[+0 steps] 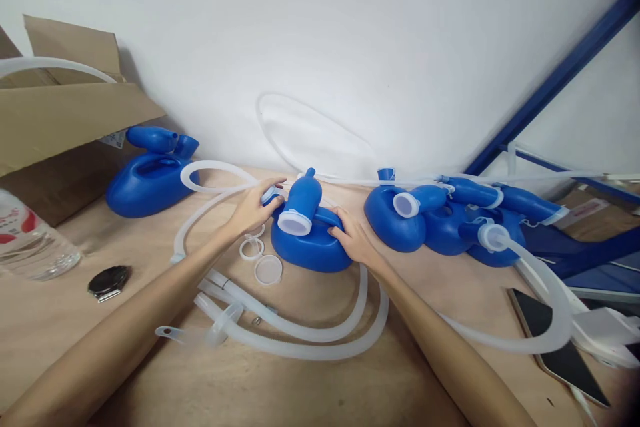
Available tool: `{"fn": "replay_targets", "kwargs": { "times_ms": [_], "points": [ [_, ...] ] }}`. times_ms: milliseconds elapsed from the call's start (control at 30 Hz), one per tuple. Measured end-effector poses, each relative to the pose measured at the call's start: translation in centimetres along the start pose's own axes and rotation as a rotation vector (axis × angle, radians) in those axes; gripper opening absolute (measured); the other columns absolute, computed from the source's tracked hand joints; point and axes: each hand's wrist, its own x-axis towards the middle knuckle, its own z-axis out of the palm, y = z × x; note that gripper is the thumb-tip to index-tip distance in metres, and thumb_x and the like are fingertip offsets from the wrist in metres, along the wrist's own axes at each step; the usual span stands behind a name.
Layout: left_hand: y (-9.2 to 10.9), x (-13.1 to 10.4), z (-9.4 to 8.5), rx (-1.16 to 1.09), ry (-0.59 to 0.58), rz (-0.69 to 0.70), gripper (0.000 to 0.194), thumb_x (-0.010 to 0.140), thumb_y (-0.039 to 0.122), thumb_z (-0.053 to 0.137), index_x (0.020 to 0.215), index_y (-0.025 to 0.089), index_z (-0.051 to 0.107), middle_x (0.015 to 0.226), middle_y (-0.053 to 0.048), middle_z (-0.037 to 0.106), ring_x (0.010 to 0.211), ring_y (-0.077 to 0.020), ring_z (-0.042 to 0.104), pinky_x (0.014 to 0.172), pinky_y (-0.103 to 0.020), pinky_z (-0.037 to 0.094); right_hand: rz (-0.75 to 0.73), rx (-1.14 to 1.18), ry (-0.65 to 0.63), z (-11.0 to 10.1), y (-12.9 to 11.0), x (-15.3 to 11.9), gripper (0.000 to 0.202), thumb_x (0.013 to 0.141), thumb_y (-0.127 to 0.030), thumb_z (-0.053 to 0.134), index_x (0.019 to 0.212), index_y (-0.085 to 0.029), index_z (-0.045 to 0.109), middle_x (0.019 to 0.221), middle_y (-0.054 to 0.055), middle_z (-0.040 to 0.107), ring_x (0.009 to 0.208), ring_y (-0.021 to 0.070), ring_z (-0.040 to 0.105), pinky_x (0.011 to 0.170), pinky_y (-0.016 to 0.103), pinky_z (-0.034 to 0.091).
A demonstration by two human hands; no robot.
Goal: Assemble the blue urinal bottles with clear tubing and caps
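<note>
A blue plastic urinal bottle [311, 255] lies on the wooden table between my hands. My right hand [354, 237] is closed round the right end of its handle. At its neck, on the left, my left hand [257, 205] has its fingers wrapped about the mouth, where a pale cap partly shows. On top of the bottle rests a blue funnel-shaped piece [306, 197] with a white lid [294, 222] towards me. Left of the bottle lie a translucent round cap [269, 269] and a ring [242, 252]. Pale corrugated hoses [320, 349] curve in front.
Several blue urinal bottles [395, 223] with funnel pieces stand right, another [145, 187] left by a cardboard box [75, 123]. A water bottle [37, 240], a watch [109, 281] and a phone or tablet [560, 347] lie around. A blue metal frame [555, 83] rises at right.
</note>
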Motion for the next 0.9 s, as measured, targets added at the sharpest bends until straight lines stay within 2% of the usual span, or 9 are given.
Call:
{"fn": "replay_targets", "kwargs": {
  "times_ms": [200,300,400,500,567,633,733,800,900],
  "points": [
    [0.5,-0.2,0.1,-0.196,-0.048,-0.058,0.039,0.087,0.040,0.063,0.122,0.023,0.071,0.139,-0.007,0.068,0.131,-0.0292,0.061,0.112,-0.040,0.049,0.009,0.004,0.011,0.0,-0.1,0.1,0.029,0.084,-0.036,0.048,0.107,-0.021,0.059,0.117,0.014,0.068,0.115,0.0335,0.061,0.105,0.051,0.044],
    [0.6,0.1,-0.1,-0.177,-0.056,-0.079,0.041,0.090,0.043,0.059,0.124,0.023,0.069,0.139,-0.007,0.068,0.130,-0.0282,0.062,0.110,-0.038,0.049,0.015,0.011,0.009,0.0,-0.2,0.0,0.030,0.085,-0.037,0.049,0.108,-0.021,0.059,0.118,0.014,0.068,0.114,0.0336,0.061,0.105,0.051,0.044],
    [1.1,0.4,-1.5,0.031,-0.175,-0.126,0.059,0.093,0.055,0.054,0.144,0.025,0.058,0.142,-0.010,0.067,0.126,-0.0318,0.065,0.106,-0.043,0.049,0.023,0.023,0.012,0.0,-0.2,0.0,0.032,0.085,-0.037,0.050,0.110,-0.021,0.059,0.120,0.014,0.068,0.115,0.0334,0.061,0.106,0.051,0.044],
    [2.7,0.1,-3.6,0.404,-0.253,-0.199,0.080,0.087,0.066,0.062,0.154,0.025,0.051,0.116,-0.014,0.077,0.110,-0.0417,0.071,0.094,-0.047,0.051,0.027,0.025,0.009,0.1,-0.2,0.0,0.029,0.085,-0.036,0.050,0.109,-0.021,0.059,0.120,0.013,0.069,0.116,0.0325,0.062,0.108,0.050,0.044],
    [4.4,-0.7,-4.7,0.555,-0.201,-0.139,0.074,0.085,0.066,0.066,0.147,0.026,0.059,0.095,-0.012,0.079,0.098,-0.0434,0.073,0.086,-0.045,0.051,0.023,0.023,0.007,0.1,-0.2,-0.1,0.027,0.086,-0.035,0.051,0.109,-0.022,0.059,0.120,0.012,0.069,0.115,0.0320,0.062,0.108,0.050,0.044],
    [6.6,-1.6,-5.0,0.572,-0.145,-0.030,0.057,0.090,0.062,0.062,0.135,0.028,0.068,0.093,-0.011,0.078,0.092,-0.0401,0.074,0.082,-0.040,0.051,0.018,0.033,0.019,0.1,-0.2,-0.2,0.029,0.090,-0.037,0.052,0.113,-0.022,0.057,0.124,0.013,0.068,0.118,0.0322,0.063,0.108,0.050,0.045],
    [10.0,-2.4,-4.2,0.519,-0.193,0.012,0.047,0.099,0.058,0.049,0.124,0.025,0.072,0.107,-0.012,0.078,0.095,-0.0349,0.074,0.082,-0.038,0.051,0.011,0.100,0.025,0.1,0.0,-0.5,0.050,0.094,-0.049,0.057,0.135,-0.022,0.046,0.137,0.014,0.064,0.129,0.0333,0.061,0.112,0.052,0.044],
    [11.5,-2.5,-3.1,0.461,-0.260,-0.061,0.053,0.105,0.054,0.037,0.131,0.021,0.068,0.118,-0.013,0.077,0.103,-0.0339,0.073,0.087,-0.039,0.051,-0.005,0.159,0.008,0.1,0.1,-0.6,0.074,0.093,-0.060,0.061,0.151,-0.023,0.033,0.143,0.016,0.062,0.135,0.0344,0.059,0.116,0.053,0.042],
    [12.0,-2.3,-1.5,0.306,-0.298,-0.162,0.057,0.106,0.049,0.030,0.148,0.018,0.054,0.136,-0.013,0.071,0.120,-0.0326,0.069,0.098,-0.041,0.050,-0.061,0.215,-0.015,0.0,0.5,-0.7,0.106,0.085,-0.075,0.065,0.162,-0.021,0.018,0.148,0.019,0.059,0.138,0.0371,0.057,0.119,0.056,0.040]
  ]
}}
